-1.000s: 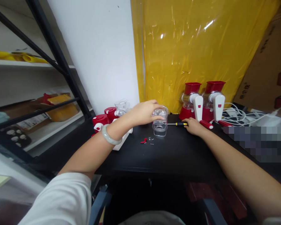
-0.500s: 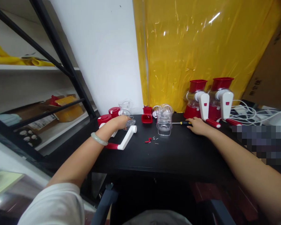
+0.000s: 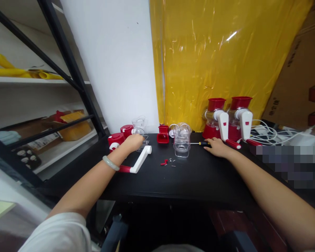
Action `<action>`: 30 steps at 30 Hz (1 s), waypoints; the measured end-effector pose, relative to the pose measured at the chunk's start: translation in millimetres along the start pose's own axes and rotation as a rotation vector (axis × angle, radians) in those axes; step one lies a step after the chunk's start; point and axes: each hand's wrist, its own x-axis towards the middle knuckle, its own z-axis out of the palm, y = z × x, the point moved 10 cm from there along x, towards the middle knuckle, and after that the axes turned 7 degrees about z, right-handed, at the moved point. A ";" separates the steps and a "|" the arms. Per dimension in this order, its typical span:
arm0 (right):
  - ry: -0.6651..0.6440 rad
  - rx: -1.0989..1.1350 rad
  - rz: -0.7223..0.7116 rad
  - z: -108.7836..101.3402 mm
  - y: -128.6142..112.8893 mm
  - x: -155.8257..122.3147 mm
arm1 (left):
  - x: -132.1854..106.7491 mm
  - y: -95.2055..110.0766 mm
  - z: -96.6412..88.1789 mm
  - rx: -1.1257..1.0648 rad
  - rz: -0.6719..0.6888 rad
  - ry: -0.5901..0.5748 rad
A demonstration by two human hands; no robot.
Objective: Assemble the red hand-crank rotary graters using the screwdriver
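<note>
Currently, the left hand (image 3: 135,141) is at a clear plastic part (image 3: 146,142), just behind the white crank (image 3: 141,160) on the black table (image 3: 194,182); whether its fingers are closed upon it, I cannot tell. The right hand (image 3: 216,147) is at the handle end of the screwdriver (image 3: 203,143), whose shaft points toward the clear housing (image 3: 182,144); if it is gripped, I also cannot tell

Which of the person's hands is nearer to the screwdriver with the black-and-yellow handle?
Right. The right hand is at the handle end of the screwdriver; the left hand is farther off, leftward past the clear plastic container and red hopper.
</note>
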 end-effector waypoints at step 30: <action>-0.054 -0.019 0.010 -5.9 -7.2 -5.6 | 0.4 185.0 -145.0 0.216 0.253 0.559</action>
